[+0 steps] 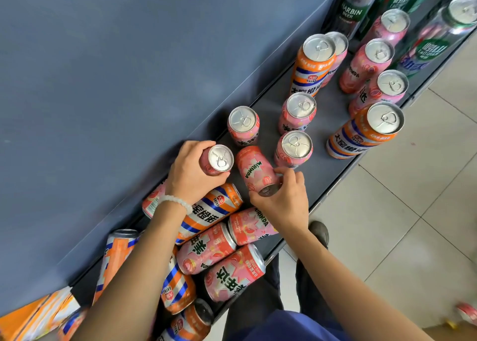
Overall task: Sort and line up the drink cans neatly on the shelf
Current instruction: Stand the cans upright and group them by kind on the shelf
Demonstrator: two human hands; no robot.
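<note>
My left hand [189, 174] grips an upright pink can [219, 160] near the back of the grey shelf [333, 113]. My right hand [286, 201] holds a tilted pink Mirinda can [254, 170] by its lower end, beside the first. Several pink cans stand upright further along, among them one [243, 125] by the back wall and two [296, 113] [294, 148] mid-shelf. Two tall orange Dayao cans [312, 64] [366, 131] stand among them. Under my forearms, a heap of pink and orange cans [219, 245] lies on its side.
A blue back panel [129, 82] bounds the shelf at the left. Green and black beer cans [361, 7] fill the far end. The shelf's front edge [335, 185] drops to a tiled floor [413, 211]. My dark shoe [320, 232] and trouser legs are below the edge.
</note>
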